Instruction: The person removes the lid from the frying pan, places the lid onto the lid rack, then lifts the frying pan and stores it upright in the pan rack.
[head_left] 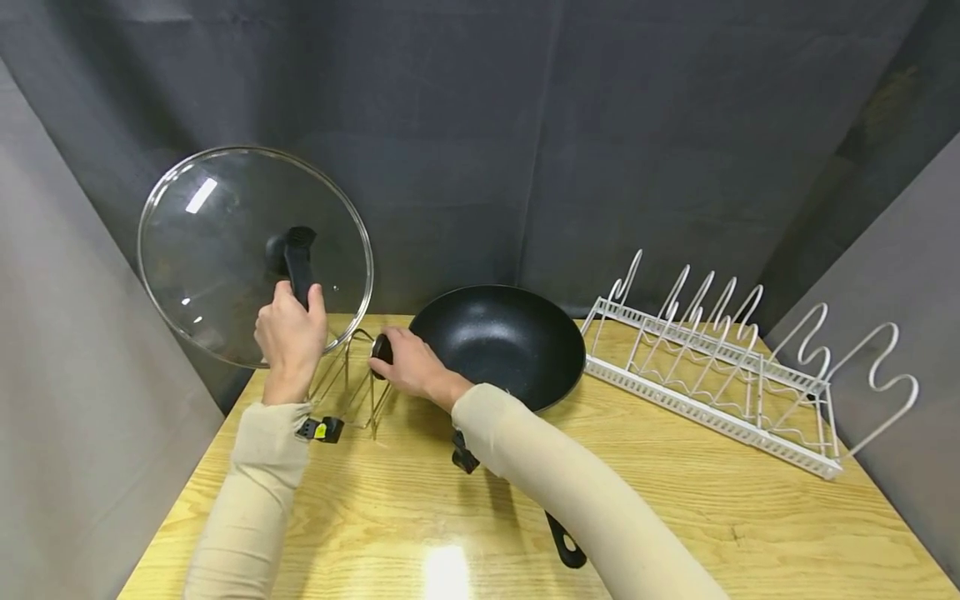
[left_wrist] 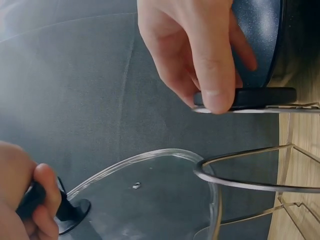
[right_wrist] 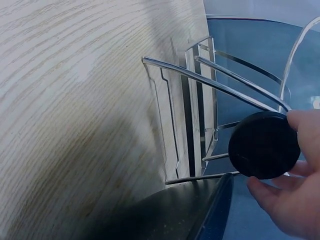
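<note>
My left hand [head_left: 291, 333] grips the black handle [head_left: 298, 258] of a large round glass lid [head_left: 217, 267]. The lid stands nearly upright at the left, and its lower edge overlaps a small wire rack [head_left: 372, 404]. At that rack's near right loop, my right hand [head_left: 412, 362] pinches a round black disc [right_wrist: 264, 145] between thumb and fingers. In the left wrist view, the disc lies flat against the metal wire, with the thumb over its edge. Right beside this hand sits a black wok [head_left: 495, 342], partly covered by my forearm.
A long white wire rack [head_left: 712, 400] with wavy dividers stands at the right of the wooden table [head_left: 675, 525]. The wok's handle [head_left: 566, 542] points toward the front, under my right sleeve. Dark cloth [head_left: 465, 150] hangs behind the table.
</note>
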